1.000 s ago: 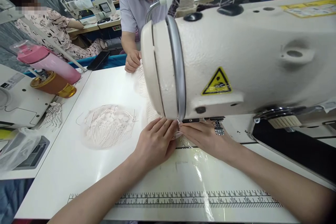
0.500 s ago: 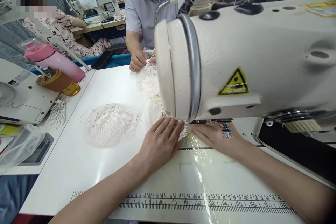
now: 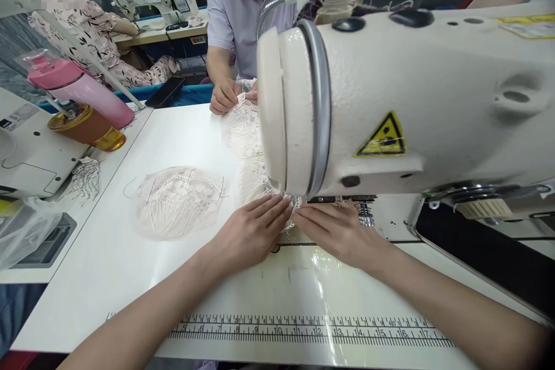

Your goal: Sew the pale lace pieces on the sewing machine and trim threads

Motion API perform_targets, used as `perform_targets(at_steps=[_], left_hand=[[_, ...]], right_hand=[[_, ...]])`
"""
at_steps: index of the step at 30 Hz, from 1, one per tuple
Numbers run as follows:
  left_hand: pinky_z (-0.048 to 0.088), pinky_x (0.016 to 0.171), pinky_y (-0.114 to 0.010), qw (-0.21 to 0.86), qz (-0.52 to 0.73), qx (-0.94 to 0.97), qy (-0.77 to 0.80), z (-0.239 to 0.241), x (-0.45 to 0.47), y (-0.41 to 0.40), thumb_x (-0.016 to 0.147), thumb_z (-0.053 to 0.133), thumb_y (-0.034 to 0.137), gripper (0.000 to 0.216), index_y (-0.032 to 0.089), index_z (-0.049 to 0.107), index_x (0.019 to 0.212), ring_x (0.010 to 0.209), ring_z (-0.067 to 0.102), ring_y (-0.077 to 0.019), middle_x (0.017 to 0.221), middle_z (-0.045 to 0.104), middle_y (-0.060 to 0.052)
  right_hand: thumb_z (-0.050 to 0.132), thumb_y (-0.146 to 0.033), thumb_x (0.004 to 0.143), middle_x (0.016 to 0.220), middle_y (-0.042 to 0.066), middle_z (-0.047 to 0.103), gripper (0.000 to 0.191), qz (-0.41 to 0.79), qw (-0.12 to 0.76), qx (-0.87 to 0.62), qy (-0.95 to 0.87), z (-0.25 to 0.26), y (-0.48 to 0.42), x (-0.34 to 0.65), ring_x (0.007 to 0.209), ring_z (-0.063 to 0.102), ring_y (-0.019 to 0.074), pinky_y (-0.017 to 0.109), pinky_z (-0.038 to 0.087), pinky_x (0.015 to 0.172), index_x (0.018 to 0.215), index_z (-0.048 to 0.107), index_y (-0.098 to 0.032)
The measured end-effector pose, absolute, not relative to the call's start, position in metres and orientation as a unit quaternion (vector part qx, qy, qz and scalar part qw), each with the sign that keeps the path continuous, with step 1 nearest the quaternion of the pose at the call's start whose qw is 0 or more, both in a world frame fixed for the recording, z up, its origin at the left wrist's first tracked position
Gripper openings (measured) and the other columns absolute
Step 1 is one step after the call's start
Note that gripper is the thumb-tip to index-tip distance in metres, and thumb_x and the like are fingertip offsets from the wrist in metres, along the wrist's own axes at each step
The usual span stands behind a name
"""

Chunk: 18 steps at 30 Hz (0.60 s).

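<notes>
A piece of white lace fabric (image 3: 254, 180) lies on the table beneath the head of a sewing machine (image 3: 364, 98). My left hand (image 3: 254, 228) rests flat on the near edge of that lace, fingers stretched out side by side. From the other side, my right hand (image 3: 336, 228) reaches in under the machine head with its fingers extended, tips at the lace edge. The two sets of fingertips nearly meet. Part of my right hand is behind the machine, and the needle area is hidden. Left of my hands lies a rounded white lace piece (image 3: 180, 202) with loose thread ends.
A printed ruler (image 3: 277, 332) runs along the front edge. At left are a pink bottle (image 3: 82, 89), an amber cup (image 3: 89, 127) and a plastic bag (image 3: 28, 225). A black flat device (image 3: 477, 260) lies at right. Opposite, a co-worker's hand (image 3: 225, 95) holds lace.
Both my hands have shifted slightly left, and my right hand has come closer to my left. The lace under them is more covered. The view has turned a little.
</notes>
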<state>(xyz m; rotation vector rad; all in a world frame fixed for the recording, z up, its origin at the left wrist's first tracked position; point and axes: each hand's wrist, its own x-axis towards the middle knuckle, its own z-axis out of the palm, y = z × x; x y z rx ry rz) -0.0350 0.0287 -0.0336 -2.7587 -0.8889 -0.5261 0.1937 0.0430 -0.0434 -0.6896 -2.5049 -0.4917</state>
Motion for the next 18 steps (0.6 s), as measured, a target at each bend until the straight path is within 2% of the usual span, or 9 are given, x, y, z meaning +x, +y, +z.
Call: perform_targets(at_steps=[3,8,13,18], left_hand=[[0.054,0.101,-0.038,0.087,-0.18,-0.932,-0.304,-0.033,-0.038,0.031,0.095,0.044,0.014,0.034,0.006,0.059,0.124,0.12,0.061,-0.0236,0.127,0.064,-0.014],[0.052,0.104,-0.04,0.075,-0.174,-0.932,-0.309,-0.034,-0.04,0.032,0.095,0.042,0.012,0.038,0.008,0.056,0.13,0.124,0.057,-0.0236,0.129,0.063,-0.013],[0.052,0.104,-0.039,0.113,-0.163,-0.926,-0.321,-0.033,-0.035,0.03,0.095,0.044,0.011,0.033,0.005,0.06,0.123,0.121,0.06,-0.0238,0.126,0.065,-0.014],[0.054,0.1,-0.038,0.148,-0.164,-0.915,-0.338,-0.033,-0.028,0.028,0.096,0.045,0.012,0.029,0.004,0.063,0.117,0.114,0.065,-0.0239,0.121,0.068,-0.013]], right_hand=[[0.048,-0.004,0.093,0.093,-0.003,0.073,0.025,-0.183,0.259,-0.246,-0.916,-0.041,0.042,0.189,0.093,0.061,0.0114,0.028,0.04,0.079,0.098,0.067,-0.019],[0.049,-0.003,0.092,0.098,-0.003,0.074,0.027,-0.187,0.252,-0.251,-0.916,-0.043,0.045,0.19,0.093,0.06,0.0098,0.027,0.039,0.079,0.102,0.066,-0.021],[0.047,-0.001,0.09,0.1,-0.004,0.073,0.029,-0.187,0.217,-0.273,-0.918,-0.043,0.044,0.19,0.085,0.059,0.009,0.028,0.036,0.069,0.102,0.064,-0.02],[0.043,0.001,0.091,0.104,-0.003,0.072,0.034,-0.176,0.213,-0.282,-0.919,-0.041,0.042,0.19,0.088,0.059,0.0098,0.028,0.038,0.076,0.109,0.064,-0.02]])
